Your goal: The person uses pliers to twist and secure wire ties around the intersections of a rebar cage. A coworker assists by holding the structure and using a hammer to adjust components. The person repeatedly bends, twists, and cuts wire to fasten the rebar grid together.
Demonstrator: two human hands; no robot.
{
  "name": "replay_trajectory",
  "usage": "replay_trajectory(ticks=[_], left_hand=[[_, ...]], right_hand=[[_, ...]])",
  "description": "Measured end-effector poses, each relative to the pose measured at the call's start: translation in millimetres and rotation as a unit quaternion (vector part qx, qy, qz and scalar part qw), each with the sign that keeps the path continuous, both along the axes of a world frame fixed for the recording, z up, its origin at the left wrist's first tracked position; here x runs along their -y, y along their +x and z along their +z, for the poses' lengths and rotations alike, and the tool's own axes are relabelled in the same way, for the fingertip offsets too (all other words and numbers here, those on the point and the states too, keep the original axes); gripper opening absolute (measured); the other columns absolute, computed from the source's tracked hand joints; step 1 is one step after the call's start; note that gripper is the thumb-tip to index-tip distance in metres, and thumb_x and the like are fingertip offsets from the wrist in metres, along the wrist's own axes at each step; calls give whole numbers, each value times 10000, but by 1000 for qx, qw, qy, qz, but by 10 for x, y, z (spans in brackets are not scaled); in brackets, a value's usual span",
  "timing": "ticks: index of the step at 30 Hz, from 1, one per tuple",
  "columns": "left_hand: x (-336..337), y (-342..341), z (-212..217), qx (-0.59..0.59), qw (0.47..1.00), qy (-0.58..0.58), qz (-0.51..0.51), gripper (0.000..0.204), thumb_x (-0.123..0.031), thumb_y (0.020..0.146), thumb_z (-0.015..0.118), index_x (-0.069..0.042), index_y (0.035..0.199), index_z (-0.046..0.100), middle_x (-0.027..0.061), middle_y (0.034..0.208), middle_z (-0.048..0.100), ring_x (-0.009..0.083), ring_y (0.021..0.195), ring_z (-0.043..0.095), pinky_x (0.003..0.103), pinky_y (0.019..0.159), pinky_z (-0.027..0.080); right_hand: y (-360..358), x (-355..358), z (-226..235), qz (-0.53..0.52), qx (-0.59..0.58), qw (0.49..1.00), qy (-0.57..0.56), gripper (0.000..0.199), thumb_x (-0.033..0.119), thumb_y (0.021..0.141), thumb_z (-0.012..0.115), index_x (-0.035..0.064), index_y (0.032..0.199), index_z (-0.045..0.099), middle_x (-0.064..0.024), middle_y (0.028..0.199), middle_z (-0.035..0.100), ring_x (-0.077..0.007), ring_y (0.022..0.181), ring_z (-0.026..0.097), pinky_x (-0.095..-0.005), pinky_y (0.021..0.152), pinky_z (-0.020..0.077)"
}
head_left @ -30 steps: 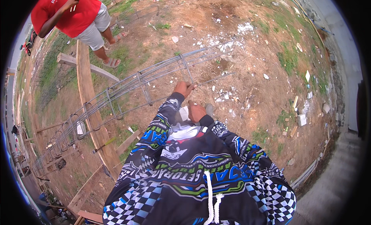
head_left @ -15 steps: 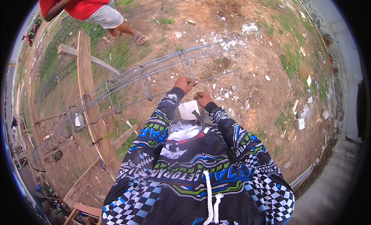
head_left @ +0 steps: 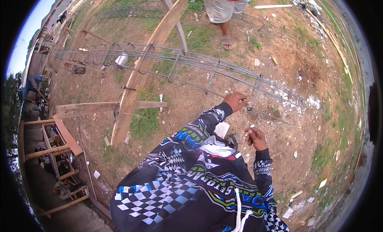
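Note:
A long rebar cage (head_left: 195, 61), made of thin steel bars with square stirrups, runs across the view from far left to the right. My left hand (head_left: 235, 101) is on its near lower bar, fingers bent round it close to a stirrup (head_left: 255, 90). My right hand (head_left: 256, 138) is lifted in front of me, nearer my body and apart from the cage. Its fingers are curled together; anything in them is too small to make out.
A wooden plank (head_left: 148, 66) on a timber support crosses the cage at left, a yellow-handled tool (head_left: 135, 89) on it. Another person (head_left: 226, 10) in white shorts stands beyond the cage. White rubble (head_left: 313, 102) is scattered at right. A timber frame (head_left: 54, 152) stands lower left.
My view has turned left, so the cage and the other person appear farther right. My right hand has moved away from the bar toward my body, while the left stays at the cage.

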State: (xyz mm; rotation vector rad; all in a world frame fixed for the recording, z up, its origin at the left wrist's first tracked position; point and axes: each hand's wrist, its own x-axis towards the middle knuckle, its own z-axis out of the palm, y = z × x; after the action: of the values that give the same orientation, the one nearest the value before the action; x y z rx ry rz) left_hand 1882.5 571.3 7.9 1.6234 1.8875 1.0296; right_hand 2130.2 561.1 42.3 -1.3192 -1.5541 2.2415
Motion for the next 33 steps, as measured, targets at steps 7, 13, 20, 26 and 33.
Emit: replay_trajectory(ticks=[7,13,20,26,33], left_hand=[[1804,-2310,194,-86,739,113,659,314,-217,815,706,-23,1035,596,166,938,599,352,896,581,441,795,449],[2999,-3814,193,-58,664,-1,745,620,-216,712,771,-12,1243,523,263,1170,578,421,1103,537,444,964,448],[3177,-3901,225,-45,741,-11,670,428,-214,720,743,-56,1106,645,200,1042,653,382,955,613,436,876,484],[3148,-2844,1849,-132,732,284,605,395,-172,758,740,-34,1110,625,174,877,659,318,820,670,370,742,526],[1720,-1642,2473,65,868,295,395,460,-229,765,790,0,1122,613,134,815,688,177,731,663,311,654,531]], right_hand=[[-31,-471,689,-71,75,914,393,258,201,906,629,5,1074,636,-70,942,663,-145,818,610,-288,719,485],[-1267,-766,1195,-37,-15,908,416,242,206,933,596,-16,1014,648,-60,814,643,-120,694,587,-247,648,477],[-2383,-242,1113,225,-54,872,432,224,180,904,611,-15,1005,659,-72,780,645,-123,661,563,-272,618,452],[-2621,33,952,237,-164,883,370,350,224,888,643,-34,1122,609,-133,1017,657,-209,926,608,-332,835,459],[-2743,406,1701,284,-308,822,386,806,324,863,651,-8,1467,232,-200,1267,527,-283,1134,551,-391,977,412]])
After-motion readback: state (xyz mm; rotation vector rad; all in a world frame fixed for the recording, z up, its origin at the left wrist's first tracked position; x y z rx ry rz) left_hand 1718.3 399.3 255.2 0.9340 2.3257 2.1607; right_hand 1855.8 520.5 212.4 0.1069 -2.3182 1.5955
